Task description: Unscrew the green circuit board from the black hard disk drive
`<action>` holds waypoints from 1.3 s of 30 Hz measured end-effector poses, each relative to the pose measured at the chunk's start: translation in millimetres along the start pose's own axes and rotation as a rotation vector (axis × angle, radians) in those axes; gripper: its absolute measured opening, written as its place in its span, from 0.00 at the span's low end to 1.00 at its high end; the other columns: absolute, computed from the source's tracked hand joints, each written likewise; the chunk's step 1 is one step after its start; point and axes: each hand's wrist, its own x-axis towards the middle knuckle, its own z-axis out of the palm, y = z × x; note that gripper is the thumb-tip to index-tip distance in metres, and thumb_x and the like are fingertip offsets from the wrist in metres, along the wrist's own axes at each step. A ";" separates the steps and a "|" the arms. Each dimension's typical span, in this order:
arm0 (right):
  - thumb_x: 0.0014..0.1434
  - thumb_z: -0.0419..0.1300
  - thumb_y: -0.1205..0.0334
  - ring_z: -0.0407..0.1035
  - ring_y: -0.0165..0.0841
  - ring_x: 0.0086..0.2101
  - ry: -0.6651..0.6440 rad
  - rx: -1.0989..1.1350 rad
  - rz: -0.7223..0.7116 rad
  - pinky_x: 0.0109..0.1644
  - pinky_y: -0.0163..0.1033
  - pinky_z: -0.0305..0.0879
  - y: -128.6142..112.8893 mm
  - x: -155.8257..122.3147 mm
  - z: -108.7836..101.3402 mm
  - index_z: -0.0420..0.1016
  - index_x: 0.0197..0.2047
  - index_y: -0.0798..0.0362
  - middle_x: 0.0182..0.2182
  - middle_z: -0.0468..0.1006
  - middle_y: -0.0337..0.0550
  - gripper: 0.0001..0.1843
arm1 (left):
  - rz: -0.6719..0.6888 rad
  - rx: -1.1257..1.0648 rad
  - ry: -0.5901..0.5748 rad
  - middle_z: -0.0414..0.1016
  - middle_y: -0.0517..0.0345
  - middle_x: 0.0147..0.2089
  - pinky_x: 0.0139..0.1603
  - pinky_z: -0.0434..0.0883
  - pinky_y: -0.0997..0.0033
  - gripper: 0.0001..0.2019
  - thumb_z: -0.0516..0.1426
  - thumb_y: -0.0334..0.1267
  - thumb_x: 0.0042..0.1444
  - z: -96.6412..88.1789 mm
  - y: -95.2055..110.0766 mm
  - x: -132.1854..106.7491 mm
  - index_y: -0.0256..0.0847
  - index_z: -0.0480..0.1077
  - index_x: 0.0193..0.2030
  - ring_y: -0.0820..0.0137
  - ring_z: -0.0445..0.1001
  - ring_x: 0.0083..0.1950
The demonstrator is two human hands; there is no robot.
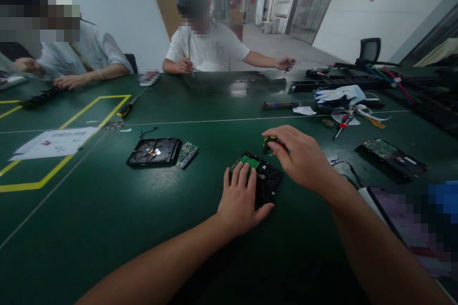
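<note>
In front of me a black hard drive point(269, 178) lies on the green table, its green circuit board point(249, 159) facing up. My left hand point(239, 200) rests across it with fingers spread over the board and the thumb by its near edge. My right hand point(296, 157) is closed around a small screwdriver point(268, 144) with a yellow and black handle. The shaft points down at the far edge of the drive, close to the board; whether its tip sits in a screw is too small to tell.
Left of the drive lie another hard drive point(154, 151) and a loose circuit board point(187, 154). A third drive point(391, 157) sits at the right, near a red-handled screwdriver point(343, 125) and gloves point(339, 96). Across the table, two people point(205, 50) work with their hands.
</note>
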 end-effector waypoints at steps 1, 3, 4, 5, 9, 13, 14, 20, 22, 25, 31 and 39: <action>0.70 0.55 0.67 0.76 0.45 0.52 0.000 -0.010 0.009 0.59 0.54 0.69 1.0 0.0 0.4 0.76 0.54 0.50 0.50 0.82 0.51 0.13 | -0.001 0.000 -0.003 0.58 0.32 0.76 0.77 0.46 0.29 0.45 0.57 0.67 0.61 -0.1 0.1 0.0 0.34 0.59 0.74 0.40 0.52 0.78; 0.70 0.55 0.66 0.76 0.46 0.52 0.000 -0.026 0.026 0.58 0.54 0.69 3.0 -0.2 1.4 0.75 0.55 0.50 0.51 0.82 0.52 0.14 | -0.004 0.000 -0.008 0.57 0.32 0.76 0.77 0.46 0.28 0.45 0.57 0.67 0.61 -0.3 0.3 0.0 0.34 0.59 0.74 0.40 0.52 0.78; 0.70 0.55 0.66 0.75 0.46 0.52 0.002 -0.032 0.033 0.58 0.54 0.69 3.6 -0.4 1.9 0.75 0.56 0.51 0.52 0.81 0.53 0.14 | -0.004 0.000 -0.010 0.57 0.32 0.76 0.77 0.46 0.28 0.45 0.57 0.67 0.61 -0.4 0.4 0.0 0.34 0.59 0.74 0.39 0.52 0.78; 0.70 0.55 0.66 0.75 0.46 0.52 0.005 -0.037 0.039 0.58 0.54 0.69 4.0 -0.6 2.3 0.74 0.57 0.51 0.52 0.81 0.53 0.14 | -0.006 0.000 -0.012 0.57 0.32 0.76 0.77 0.46 0.28 0.45 0.57 0.67 0.61 -0.5 0.4 0.0 0.34 0.59 0.74 0.39 0.52 0.78; 0.70 0.57 0.65 0.76 0.45 0.47 0.025 -0.066 0.060 0.53 0.52 0.69 3.2 -1.2 2.0 0.74 0.54 0.53 0.48 0.81 0.53 0.12 | -0.002 0.007 -0.017 0.57 0.32 0.77 0.77 0.46 0.28 0.46 0.57 0.67 0.61 -0.8 0.3 0.0 0.33 0.59 0.74 0.40 0.51 0.79; 0.69 0.57 0.66 0.75 0.43 0.46 0.039 -0.042 0.031 0.53 0.50 0.69 1.6 -1.8 0.1 0.76 0.53 0.51 0.46 0.80 0.51 0.11 | 0.002 0.005 -0.008 0.57 0.32 0.76 0.77 0.46 0.29 0.45 0.57 0.67 0.61 -0.4 0.0 -0.3 0.33 0.59 0.74 0.40 0.51 0.79; 0.69 0.57 0.66 0.75 0.43 0.47 0.043 -0.029 0.019 0.53 0.50 0.69 1.4 -2.0 0.0 0.76 0.53 0.51 0.47 0.79 0.51 0.12 | 0.002 0.005 -0.007 0.57 0.32 0.76 0.77 0.46 0.29 0.45 0.57 0.67 0.61 -0.3 -0.1 -0.3 0.33 0.59 0.74 0.40 0.51 0.79; 0.70 0.57 0.63 0.76 0.42 0.47 0.046 0.024 0.018 0.51 0.49 0.72 -0.1 -1.7 0.4 0.79 0.52 0.48 0.47 0.79 0.50 0.12 | -0.001 0.009 -0.006 0.58 0.31 0.76 0.77 0.46 0.29 0.45 0.57 0.67 0.61 -0.2 0.1 -0.1 0.32 0.59 0.74 0.40 0.50 0.79; 0.71 0.56 0.63 0.76 0.42 0.47 0.030 0.035 0.000 0.53 0.49 0.72 -0.5 -1.0 -0.4 0.79 0.50 0.48 0.46 0.81 0.48 0.11 | 0.002 0.008 -0.005 0.58 0.31 0.76 0.77 0.46 0.28 0.45 0.57 0.67 0.61 -0.2 0.3 0.1 0.33 0.59 0.74 0.39 0.51 0.79; 0.70 0.55 0.67 0.77 0.42 0.50 0.005 0.049 -0.021 0.58 0.51 0.70 -0.8 -0.8 -1.5 0.78 0.53 0.48 0.50 0.83 0.47 0.14 | 0.001 0.003 -0.003 0.57 0.32 0.76 0.77 0.47 0.28 0.45 0.57 0.67 0.61 -0.2 0.1 0.3 0.34 0.59 0.74 0.39 0.51 0.78; 0.70 0.54 0.68 0.78 0.41 0.45 -0.023 0.042 0.044 0.53 0.49 0.72 -1.0 -2.4 0.2 0.75 0.60 0.52 0.51 0.83 0.50 0.18 | 0.002 0.008 -0.005 0.57 0.32 0.76 0.77 0.47 0.28 0.46 0.57 0.67 0.61 0.4 -0.7 0.4 0.34 0.58 0.75 0.39 0.51 0.79; 0.70 0.58 0.64 0.76 0.42 0.47 0.028 0.020 0.001 0.54 0.49 0.70 2.0 -0.2 0.8 0.78 0.49 0.49 0.46 0.81 0.49 0.09 | -0.002 -0.007 0.014 0.58 0.33 0.76 0.77 0.47 0.28 0.45 0.57 0.66 0.61 1.7 -0.1 -0.4 0.35 0.58 0.74 0.39 0.51 0.78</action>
